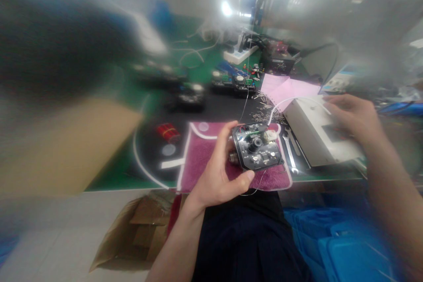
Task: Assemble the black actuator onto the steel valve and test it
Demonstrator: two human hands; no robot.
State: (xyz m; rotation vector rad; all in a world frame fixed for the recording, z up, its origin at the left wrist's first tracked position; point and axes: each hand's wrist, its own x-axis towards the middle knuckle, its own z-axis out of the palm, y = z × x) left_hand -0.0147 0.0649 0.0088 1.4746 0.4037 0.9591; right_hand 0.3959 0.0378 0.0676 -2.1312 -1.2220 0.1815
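Observation:
My left hand (218,172) grips a black camera module (261,147) by its edges, thumb below and fingers behind. The module has a central lens, a bare circuit board and a white connector (271,135). It is held tilted above a purple towel (201,163). A white cable (299,98) arcs from the module's side over to my right hand (353,116). The fingers of that hand are bent together around the cable's far end, above a white box (313,136); the exact grip is partly hidden.
Open-end wrenches (290,154) lie between towel and box. Loose screws (262,105) and pink paper (280,88) are behind. Similar modules (234,81) stand farther back. A red bundle (168,132) is to the left. Below are a cardboard box (132,238) and blue bins (353,251).

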